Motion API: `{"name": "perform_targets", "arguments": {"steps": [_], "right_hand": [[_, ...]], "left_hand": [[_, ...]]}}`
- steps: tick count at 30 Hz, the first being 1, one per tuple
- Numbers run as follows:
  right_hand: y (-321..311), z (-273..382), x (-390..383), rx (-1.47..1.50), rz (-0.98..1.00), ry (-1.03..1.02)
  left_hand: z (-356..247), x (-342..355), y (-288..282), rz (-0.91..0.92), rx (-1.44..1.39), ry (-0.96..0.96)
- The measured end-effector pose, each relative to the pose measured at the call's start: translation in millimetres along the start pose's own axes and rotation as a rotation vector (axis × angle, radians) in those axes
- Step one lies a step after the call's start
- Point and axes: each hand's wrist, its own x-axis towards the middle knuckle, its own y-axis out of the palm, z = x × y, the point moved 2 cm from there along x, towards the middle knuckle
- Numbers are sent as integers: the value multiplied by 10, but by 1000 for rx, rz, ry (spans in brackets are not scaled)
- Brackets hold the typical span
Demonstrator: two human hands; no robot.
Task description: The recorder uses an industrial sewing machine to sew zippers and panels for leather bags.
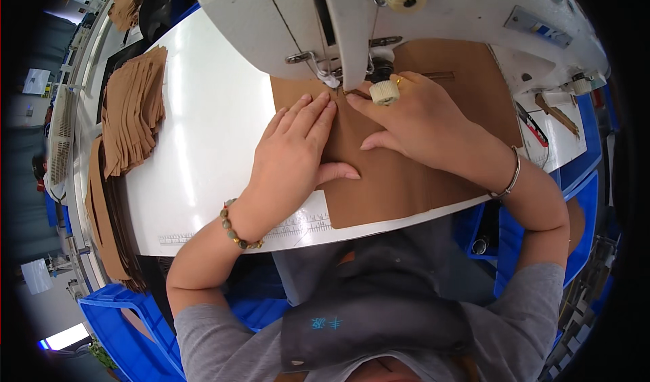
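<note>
A brown sheet (386, 189), leather-like, lies flat on the white table under the head of a white sewing machine (474, 6). My left hand (291, 141) rests flat on its left part. The fingertips point at the presser foot (330, 79), and the thumb is spread away from them. To the right of the needle, my right hand (423, 114) presses on the same sheet, its index finger reaching close to the foot and its thumb apart. A cream knob (384, 93) hides part of the right fingers. A narrow slot-like shape (433, 76) shows in the sheet beyond that hand.
Brown cut pieces (135, 108) lie stacked at the table's left, with longer brown pieces (101, 213) hanging below them. Red-and-black snips (533, 124) and a brown scrap strip (558, 114) lie at right. A printed ruler (291, 227) runs along the near edge. Blue bins (139, 321) flank me.
</note>
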Motion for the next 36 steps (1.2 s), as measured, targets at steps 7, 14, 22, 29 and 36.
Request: {"name": "perform_targets", "arguments": {"steps": [7,14,22,29,36], "right_hand": [[115,2,-22,-38,-82,-36],[184,-12,-42,-54,-163,-58],[185,-43,-21,-41,-180,-41],[187,-53,-7,-74,-165,-29],[203,-78,-5,-54,-190,-49]], "left_hand": [[-5,-16,9,58,22,-38],[10,2,23,57,7,-32],[59,39,25,39,-6,-25],[72,63,28,22,12,-20],[82,65,27,27,8,-18]]}}
